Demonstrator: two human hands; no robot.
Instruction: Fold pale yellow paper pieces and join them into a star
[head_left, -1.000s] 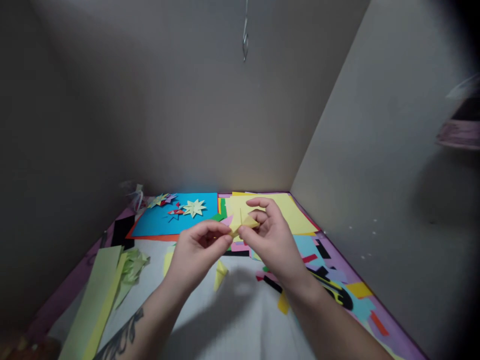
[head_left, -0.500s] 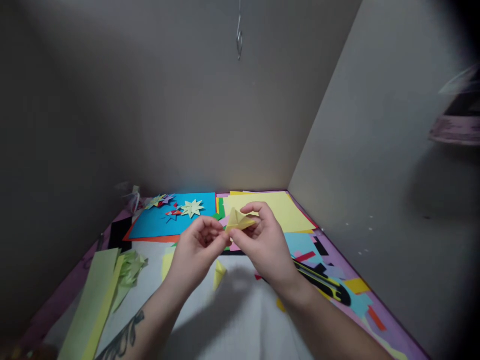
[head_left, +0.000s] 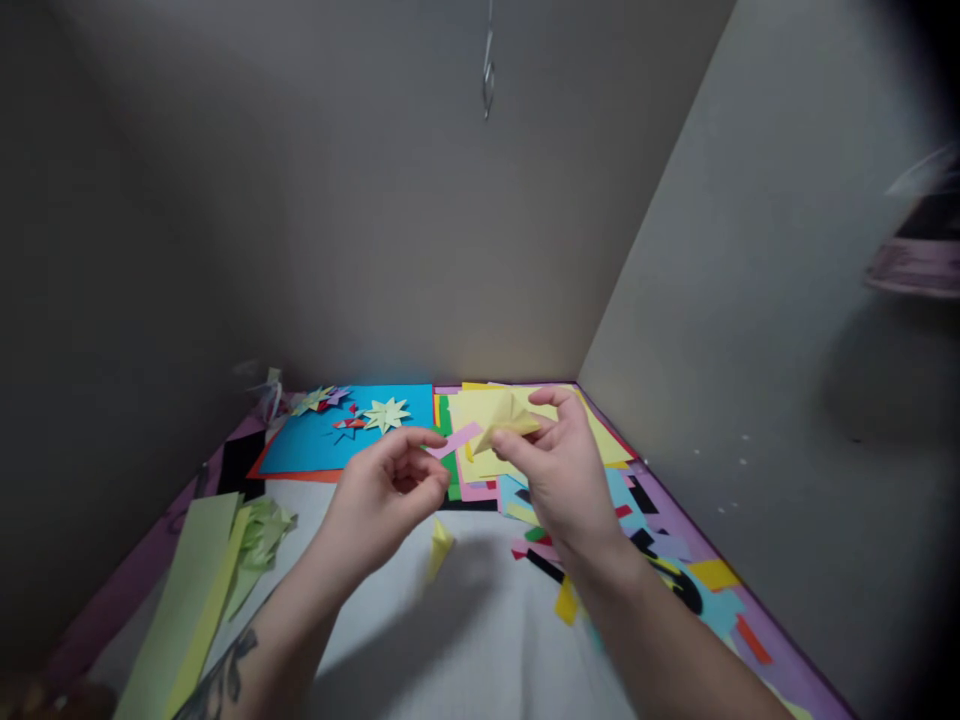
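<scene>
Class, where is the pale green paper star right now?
In the head view, the pale green paper star lies on the blue sheet at the far left of the table, beyond the left hand.

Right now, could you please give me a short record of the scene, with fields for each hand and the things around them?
Right hand: pinches a folded yellow paper piece between thumb and fingers
Left hand: fingers curled, holding nothing, just left of the piece
Below the hands: small yellow folded scrap on white sheet
Far left: pale star on blue sheet
Far right: yellow sheet
Near left: green paper strips
</scene>
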